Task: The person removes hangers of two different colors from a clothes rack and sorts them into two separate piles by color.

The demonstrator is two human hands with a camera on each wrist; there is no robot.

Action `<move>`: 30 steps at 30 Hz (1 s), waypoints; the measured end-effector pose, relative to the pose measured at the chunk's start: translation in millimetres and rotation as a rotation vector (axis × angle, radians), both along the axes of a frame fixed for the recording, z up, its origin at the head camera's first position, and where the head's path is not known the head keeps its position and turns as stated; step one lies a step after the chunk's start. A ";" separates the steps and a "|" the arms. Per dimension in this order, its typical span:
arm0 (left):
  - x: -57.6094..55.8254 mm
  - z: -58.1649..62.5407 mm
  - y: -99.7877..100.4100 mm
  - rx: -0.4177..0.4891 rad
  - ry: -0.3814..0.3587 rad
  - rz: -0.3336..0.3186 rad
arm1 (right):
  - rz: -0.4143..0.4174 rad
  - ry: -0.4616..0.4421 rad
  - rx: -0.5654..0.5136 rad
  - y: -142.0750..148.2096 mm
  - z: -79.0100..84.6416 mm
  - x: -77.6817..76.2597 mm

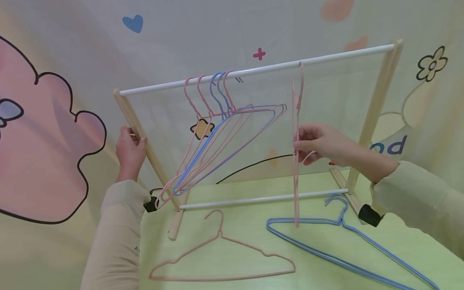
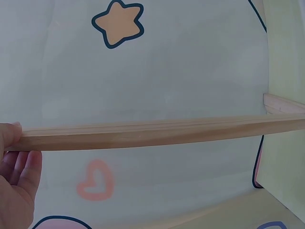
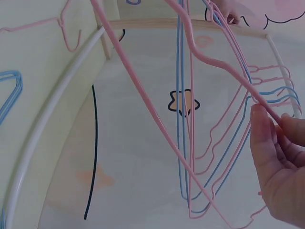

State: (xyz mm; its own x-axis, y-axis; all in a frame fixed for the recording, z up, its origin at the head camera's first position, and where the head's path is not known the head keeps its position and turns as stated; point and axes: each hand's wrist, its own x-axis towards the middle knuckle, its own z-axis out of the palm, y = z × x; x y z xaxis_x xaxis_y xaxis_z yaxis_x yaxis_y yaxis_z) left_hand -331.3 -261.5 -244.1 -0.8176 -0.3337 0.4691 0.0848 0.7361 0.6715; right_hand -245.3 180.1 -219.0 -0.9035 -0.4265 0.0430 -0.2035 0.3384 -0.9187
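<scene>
My left hand (image 1: 131, 152) grips the left wooden post (image 2: 143, 135) of a small clothes rack, thumb on one side and fingers on the other. With thumb and fingers, my right hand (image 1: 314, 143) pinches a pink hanger (image 3: 143, 102) by its shoulder. That hanger's hook sits at the white top rail (image 1: 348, 55), and from the head it shows nearly edge-on. Left of it, several pink hangers (image 1: 188, 98) and blue hangers (image 1: 214, 94) hang together from the rail, slanting toward the left post.
Flat on the pale green table (image 1: 217, 257) lies a pink hanger (image 1: 221, 235). Stacked blue hangers (image 1: 308, 245) lie at the right front, near the right post's foot (image 1: 342, 181). A white lower bar (image 1: 253, 199) joins the posts. A printed curtain (image 1: 163, 48) hangs behind.
</scene>
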 end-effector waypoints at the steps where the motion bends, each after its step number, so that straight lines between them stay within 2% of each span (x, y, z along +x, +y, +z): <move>1: 0.0 -0.2 -0.2 0.000 -0.001 0.000 | -0.002 0.007 0.020 5.2 -0.3 1.4; 10: -1.6 -0.7 -1.7 -0.004 0.005 0.003 | -0.012 0.038 0.127 52.1 -5.1 8.5; 17: -0.6 -0.4 -1.2 -0.008 -0.001 0.004 | -0.061 0.040 0.189 91.4 -12.4 12.1; 24: -1.3 -0.4 -2.1 -0.009 0.003 0.002 | -0.110 0.032 0.263 118.1 -19.7 13.6; 30: -0.6 0.2 -0.8 -0.015 -0.001 0.007 | -0.118 0.072 0.356 138.2 -24.3 15.7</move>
